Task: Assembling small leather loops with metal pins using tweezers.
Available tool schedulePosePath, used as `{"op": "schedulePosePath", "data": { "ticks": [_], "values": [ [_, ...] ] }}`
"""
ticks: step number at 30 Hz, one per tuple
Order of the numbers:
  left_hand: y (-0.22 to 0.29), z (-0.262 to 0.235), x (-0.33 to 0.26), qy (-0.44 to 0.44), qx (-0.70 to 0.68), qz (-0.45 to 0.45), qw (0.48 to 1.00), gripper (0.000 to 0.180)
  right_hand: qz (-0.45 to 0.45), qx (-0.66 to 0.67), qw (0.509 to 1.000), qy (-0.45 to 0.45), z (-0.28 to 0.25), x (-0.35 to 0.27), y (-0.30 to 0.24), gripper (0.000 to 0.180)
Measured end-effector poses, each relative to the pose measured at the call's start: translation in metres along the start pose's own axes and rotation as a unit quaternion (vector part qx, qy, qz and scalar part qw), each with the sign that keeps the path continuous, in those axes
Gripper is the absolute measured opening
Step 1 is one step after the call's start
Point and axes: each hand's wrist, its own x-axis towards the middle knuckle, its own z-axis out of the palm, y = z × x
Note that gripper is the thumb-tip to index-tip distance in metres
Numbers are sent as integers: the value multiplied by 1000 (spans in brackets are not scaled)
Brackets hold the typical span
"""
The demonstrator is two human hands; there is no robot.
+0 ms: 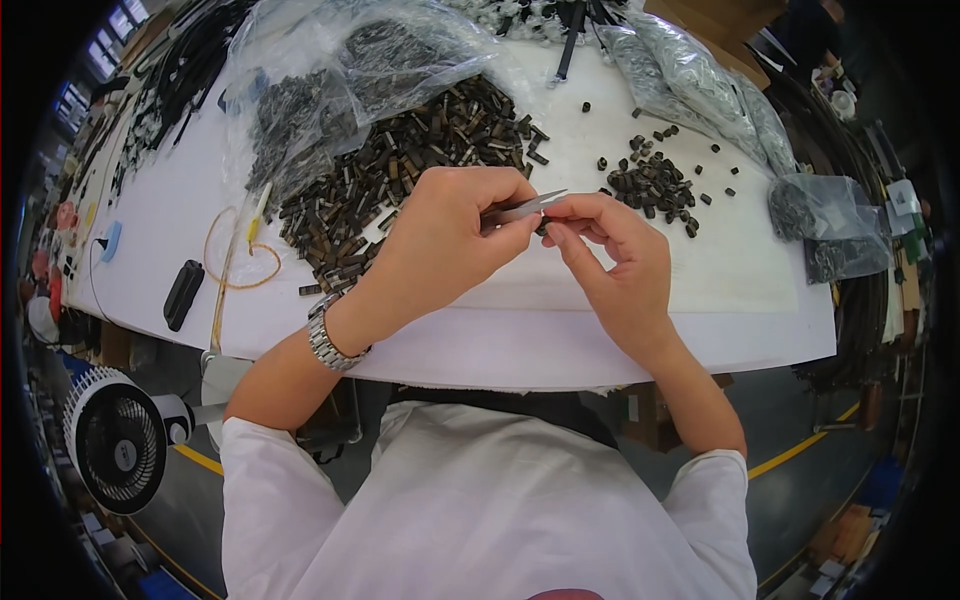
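Observation:
My left hand, wearing a metal watch, is closed around a slim pointed metal tool. Its kind does not show fully, but it looks like tweezers or small snips. Facing it, my right hand pinches a small dark piece between thumb and fingertips, close to the tool's tip. Behind my left hand spreads a large heap of small dark tube-like pieces, partly under a transparent plastic bag. A smaller pile of short dark pieces lies beyond my right hand, several of them scattered loose.
On the white table at left lie a black oblong case, a yellow-and-white pen-like tool and an orange cord. Filled plastic bags sit at the right edge. A fan stands at lower left.

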Motion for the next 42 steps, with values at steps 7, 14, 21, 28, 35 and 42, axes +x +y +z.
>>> {"op": "schedulePosePath", "data": {
  "ticks": [7, 14, 21, 28, 35, 42],
  "values": [
    [-2, -4, 3, 3, -59, -44, 997, 16, 114, 183, 976, -23, -6, 8, 2, 16],
    [-8, -2, 6, -32, -286, -148, 946, 22, 147, 328, 932, -37, -8, 9, 16, 17],
    [-10, 8, 8, -22, -338, -151, 929, 19, 68, 179, 981, 36, 5, 0, 3, 20],
    [-11, 9, 8, -5, -245, -137, 960, 23, -15, 32, 998, 61, 10, 0, 6, 26],
    [-18, -2, 15, -93, -286, -174, 938, 27, -53, -34, 995, 73, 7, 5, 5, 27],
    [-11, -23, 13, -93, -83, -48, 991, 26, -42, -31, 996, 65, 1, 7, 1, 27]
  ]
}}
